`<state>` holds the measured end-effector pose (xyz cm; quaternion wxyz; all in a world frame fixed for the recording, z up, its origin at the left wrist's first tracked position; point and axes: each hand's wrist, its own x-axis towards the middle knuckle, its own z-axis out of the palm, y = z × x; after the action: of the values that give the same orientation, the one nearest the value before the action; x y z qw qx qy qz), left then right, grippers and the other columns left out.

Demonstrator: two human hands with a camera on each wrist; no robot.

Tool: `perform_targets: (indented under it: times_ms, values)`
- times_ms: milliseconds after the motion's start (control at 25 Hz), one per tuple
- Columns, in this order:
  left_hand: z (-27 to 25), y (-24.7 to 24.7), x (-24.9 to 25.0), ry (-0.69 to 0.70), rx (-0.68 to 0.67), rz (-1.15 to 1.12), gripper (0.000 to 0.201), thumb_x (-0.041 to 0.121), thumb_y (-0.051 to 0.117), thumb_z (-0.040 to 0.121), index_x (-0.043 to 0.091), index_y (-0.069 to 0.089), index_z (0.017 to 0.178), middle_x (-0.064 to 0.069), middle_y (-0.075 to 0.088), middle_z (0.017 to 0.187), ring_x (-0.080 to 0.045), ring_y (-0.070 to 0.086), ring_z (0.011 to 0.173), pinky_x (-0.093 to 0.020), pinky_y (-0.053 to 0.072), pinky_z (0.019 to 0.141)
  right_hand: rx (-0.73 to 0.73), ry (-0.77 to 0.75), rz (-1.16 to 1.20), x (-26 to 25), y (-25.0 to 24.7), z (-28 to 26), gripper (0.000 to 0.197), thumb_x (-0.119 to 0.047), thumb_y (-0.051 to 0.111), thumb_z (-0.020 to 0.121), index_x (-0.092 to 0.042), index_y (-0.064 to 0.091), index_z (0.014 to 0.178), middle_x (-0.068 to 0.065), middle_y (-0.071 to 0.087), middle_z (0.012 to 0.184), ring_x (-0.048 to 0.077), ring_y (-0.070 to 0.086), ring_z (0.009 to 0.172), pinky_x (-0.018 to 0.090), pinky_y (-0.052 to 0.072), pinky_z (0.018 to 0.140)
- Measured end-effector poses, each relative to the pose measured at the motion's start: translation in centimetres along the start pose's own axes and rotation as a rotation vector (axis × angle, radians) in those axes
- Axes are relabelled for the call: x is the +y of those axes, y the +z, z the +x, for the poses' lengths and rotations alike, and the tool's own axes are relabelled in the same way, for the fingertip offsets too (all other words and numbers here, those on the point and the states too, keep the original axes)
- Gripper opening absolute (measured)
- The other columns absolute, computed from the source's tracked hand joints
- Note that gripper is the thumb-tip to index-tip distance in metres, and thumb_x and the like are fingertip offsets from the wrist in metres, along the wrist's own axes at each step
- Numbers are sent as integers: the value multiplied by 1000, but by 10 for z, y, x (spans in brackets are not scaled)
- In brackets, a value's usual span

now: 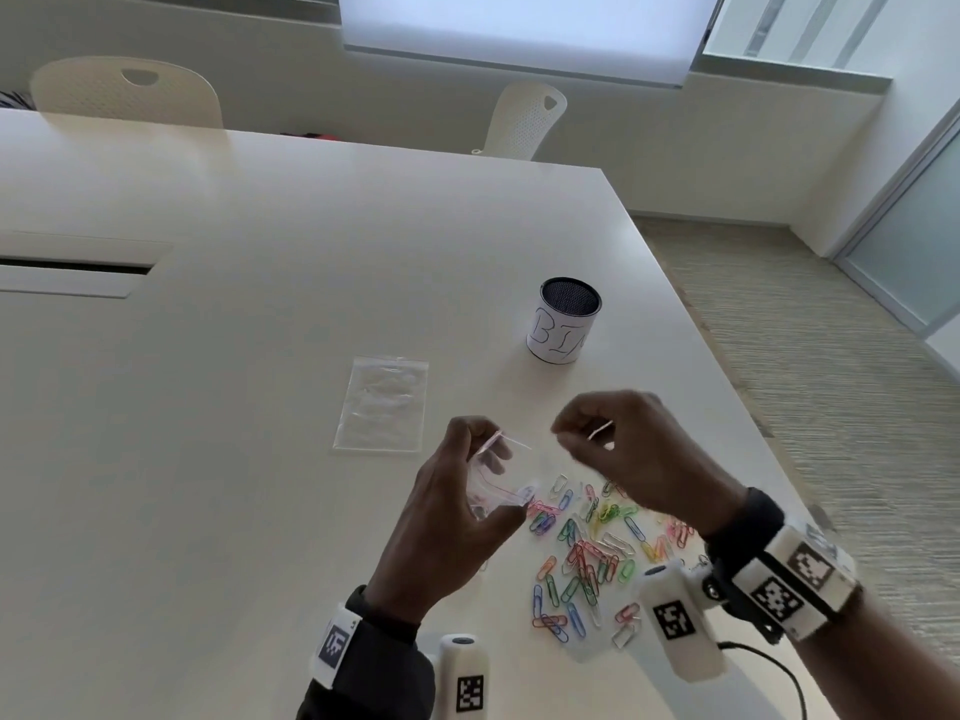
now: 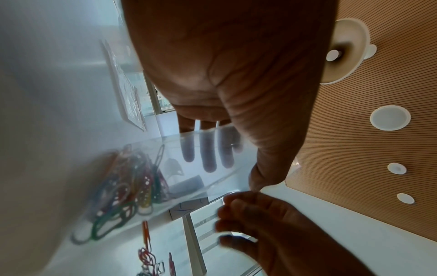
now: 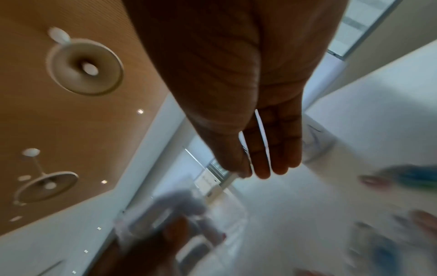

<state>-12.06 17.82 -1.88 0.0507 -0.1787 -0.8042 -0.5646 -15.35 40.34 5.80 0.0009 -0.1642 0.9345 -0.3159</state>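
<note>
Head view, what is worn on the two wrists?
Left: black sleeve, white cuff with a dark square marker, white tagged camera block. Right: no sleeve, black strap, white band with two square markers, tagged camera pod, black cable.

Mesh cup marked BIN stands upright on the white counter, a flat clear bag lies near it, two pale chairs beyond the far edge.

The head view looks down and forward on the table from above. Each wrist view is very close under its palm, facing along the fingers, up to the ceiling. All share the bag.
</note>
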Motion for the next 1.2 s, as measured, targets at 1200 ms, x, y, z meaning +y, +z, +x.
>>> perform_targets:
  times_ms: [1200]
  values:
    - [-3,-5,0,-2,-30,24,55,16,85,83,23,48,122,7,63,113,-10,64,110,-4,50,83,-293,57,-277,64,24,-17,34,-31,77,91,-26,72,124,-9,62,131,6,65,104,20,56,96]
